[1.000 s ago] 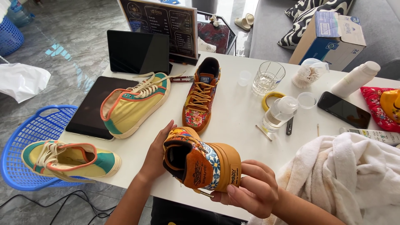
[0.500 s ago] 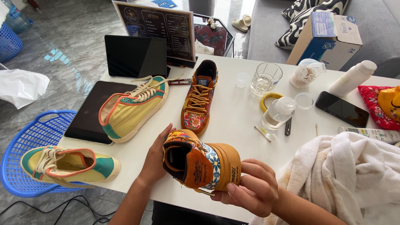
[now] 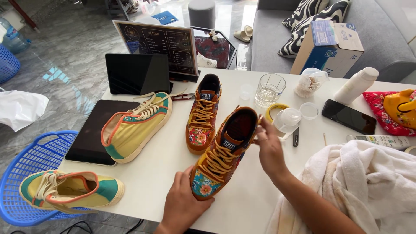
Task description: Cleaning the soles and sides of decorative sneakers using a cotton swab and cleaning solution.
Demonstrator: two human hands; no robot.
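Hands first: we see the left hand (image 3: 182, 203) cupped around the toe of an orange high-top sneaker with a floral toe panel and orange laces (image 3: 223, 154), while the right hand (image 3: 269, 147) pinches its heel collar, fingers closed on the rim. The sneaker rests on the white table (image 3: 164, 160), tilted, opening upward. Just beside it stands its matching orange floral sneaker (image 3: 203, 115), and farther left we find a yellow canvas sneaker with teal trim (image 3: 136, 125). A white towel (image 3: 372, 182) lies right.

Bare table (image 3: 173, 160) lies left of the held shoe (image 3: 223, 154). Far, its twin shoe (image 3: 203, 115) and a glass (image 3: 269, 89) crowd in; right, a towel (image 3: 368, 182) blocks.
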